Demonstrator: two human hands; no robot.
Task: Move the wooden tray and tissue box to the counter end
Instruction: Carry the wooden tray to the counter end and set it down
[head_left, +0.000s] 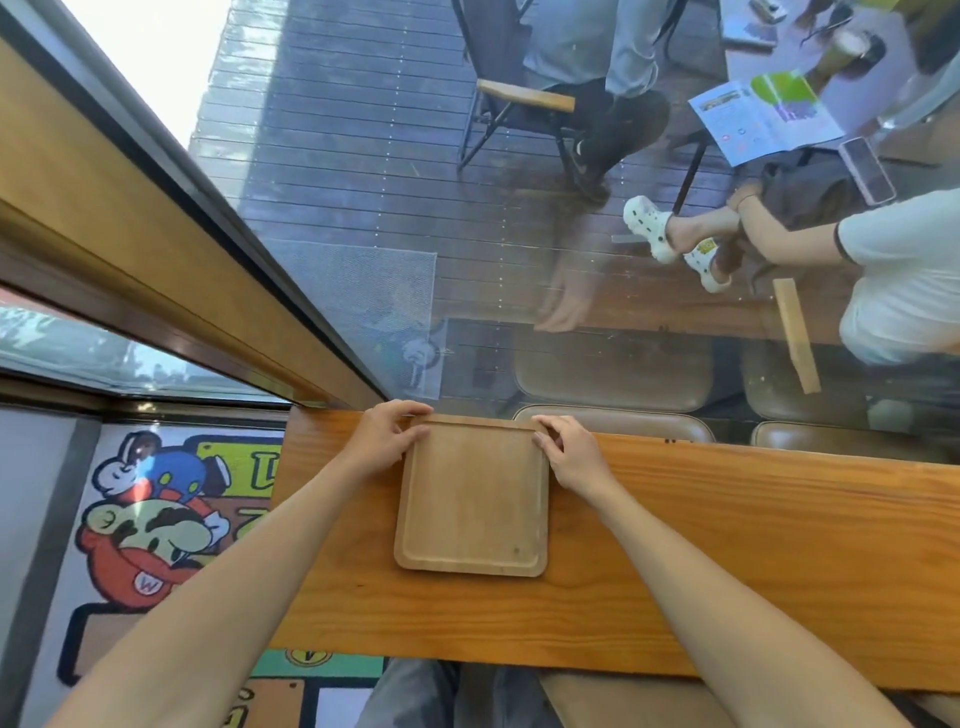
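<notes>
A square wooden tray (475, 499) with rounded corners lies flat on the wooden counter (727, 545), close to the counter's left end and against the window. My left hand (387, 439) grips the tray's far left corner, fingers curled over the rim. My right hand (571, 454) holds the far right corner the same way. The tray has nothing on it. No tissue box is in view.
The counter's left end (291, 519) sits beside a colourful cartoon rug (156, 519) on the floor. A glass window (467, 260) runs along the counter's far edge. Beyond it, people sit at a table on a dark deck. Brown stool seats (613, 421) show below the glass.
</notes>
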